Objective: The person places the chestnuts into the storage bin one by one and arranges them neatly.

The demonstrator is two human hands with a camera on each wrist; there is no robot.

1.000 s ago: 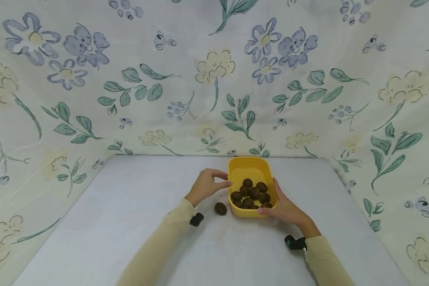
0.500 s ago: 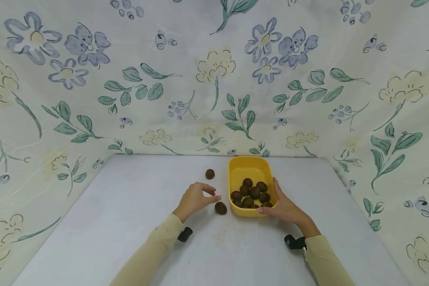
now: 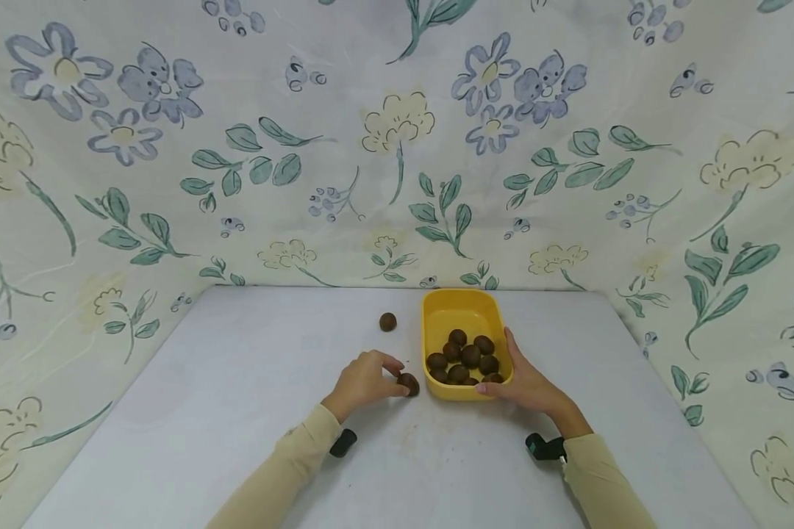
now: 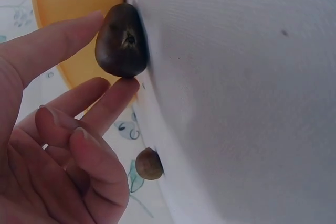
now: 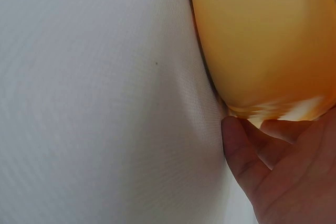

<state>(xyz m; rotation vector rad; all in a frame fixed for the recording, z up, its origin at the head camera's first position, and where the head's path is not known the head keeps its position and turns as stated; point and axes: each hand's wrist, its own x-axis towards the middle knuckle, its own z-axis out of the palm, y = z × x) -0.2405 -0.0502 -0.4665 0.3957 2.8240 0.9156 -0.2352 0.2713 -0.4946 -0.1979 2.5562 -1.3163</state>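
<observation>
My left hand (image 3: 365, 383) reaches down to a loose brown chestnut (image 3: 408, 384) on the table, just left of the yellow container (image 3: 463, 300). In the left wrist view its thumb and a fingertip lie at opposite sides of that chestnut (image 4: 122, 43), close to or touching it; a firm pinch cannot be made out. With thumb at the near rim and fingers along the right wall, my right hand (image 3: 526, 382) grips the container. Several chestnuts (image 3: 471, 357) lie inside, mostly toward its near end. The right wrist view shows fingertips against the container's wall (image 5: 262, 40).
Another loose chestnut (image 3: 387, 322) sits farther back on the white table (image 3: 251, 353), left of the container. A flower-patterned cloth (image 3: 344, 162) rises behind the table and along both sides. Each wrist wears a small black camera.
My left hand moved away from the container's left side, back toward me, and down to the nearer loose chestnut. The farther chestnut, hidden before, came into view. My right hand stayed put.
</observation>
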